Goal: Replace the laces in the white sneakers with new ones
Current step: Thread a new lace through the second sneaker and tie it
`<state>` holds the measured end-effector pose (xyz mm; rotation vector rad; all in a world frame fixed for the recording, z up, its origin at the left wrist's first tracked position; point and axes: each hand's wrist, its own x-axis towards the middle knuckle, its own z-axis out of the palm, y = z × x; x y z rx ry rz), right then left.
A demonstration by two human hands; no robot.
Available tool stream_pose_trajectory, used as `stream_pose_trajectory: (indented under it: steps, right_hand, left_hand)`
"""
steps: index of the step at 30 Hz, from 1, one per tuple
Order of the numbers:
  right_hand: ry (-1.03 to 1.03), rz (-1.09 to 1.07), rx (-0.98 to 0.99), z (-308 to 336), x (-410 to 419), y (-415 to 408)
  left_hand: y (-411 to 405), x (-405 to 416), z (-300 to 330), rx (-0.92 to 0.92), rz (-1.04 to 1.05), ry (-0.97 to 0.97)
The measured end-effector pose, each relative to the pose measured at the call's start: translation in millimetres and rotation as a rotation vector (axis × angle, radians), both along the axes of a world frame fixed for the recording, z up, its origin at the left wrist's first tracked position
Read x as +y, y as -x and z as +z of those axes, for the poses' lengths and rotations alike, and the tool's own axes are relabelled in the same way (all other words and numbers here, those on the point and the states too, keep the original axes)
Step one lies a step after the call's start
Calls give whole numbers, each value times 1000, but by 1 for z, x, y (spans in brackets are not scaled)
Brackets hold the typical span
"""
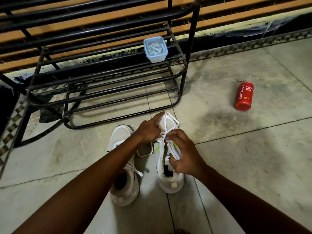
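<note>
**Both hands on the right sneaker's lace**

You have two white mesh sneakers on the grey tiled floor, side by side, heels toward you. Your left hand curls over the right-hand white sneaker near its toe, fingers pinching the flat white lace, which stands up in loose loops. Your right hand pinches the same lace at the tongue, fingers bent close. The left-hand white sneaker lies untouched, its lace slack. Beyond stands one black metal tube rack carrying one pale blue plastic box; one red cylindrical bottle lies well apart.
</note>
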<state>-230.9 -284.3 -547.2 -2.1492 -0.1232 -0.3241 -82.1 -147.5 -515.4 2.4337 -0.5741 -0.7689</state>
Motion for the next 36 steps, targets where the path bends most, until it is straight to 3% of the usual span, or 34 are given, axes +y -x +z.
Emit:
stream_pose_trajectory:
  steps: [3,8,16,18,20,22,24,25,26,27,29,30,32,34,36]
  right_hand:
    - [4,47,13,2,-3,-2]
    - [21,-25,10,-3,0,3]
    - [93,-138,87,-2,9,10]
    - [100,-129,78,-1,9,11]
    - [96,-131,68,0,8,12]
    - [89,-144,52,0,8,13]
    - [87,-151,49,0,10,13]
    - [87,-152,53,0,10,13]
    - [90,-152,57,0,11,13]
    - [90,-152,62,0,11,13]
    - [83,-152,70,0,11,12]
    - [86,-150,74,0,11,12]
    - [102,-148,78,1,11,12]
    - [124,-150,87,1,11,12]
    - [168,-152,110,1,11,13]
  left_hand:
    - [-2,-3,2,18,-29,61]
    - [8,7,11,-169,-29,93]
    - [11,44,32,-362,-377,109]
    - [12,47,34,-486,-338,90]
    - [15,49,39,-582,-126,186]
    - [17,46,49,-328,238,536]
    - [17,42,61,141,625,926]
    - [16,44,62,307,707,1029]
    - [15,49,62,331,681,1031]
    - [14,55,60,183,549,918]
    - [12,70,54,-345,34,462]
    - [11,74,52,-489,-201,199]
    - [15,74,49,-549,-451,-144]
    - [25,69,48,-560,-469,-130]
    - [31,65,50,-509,-284,73]
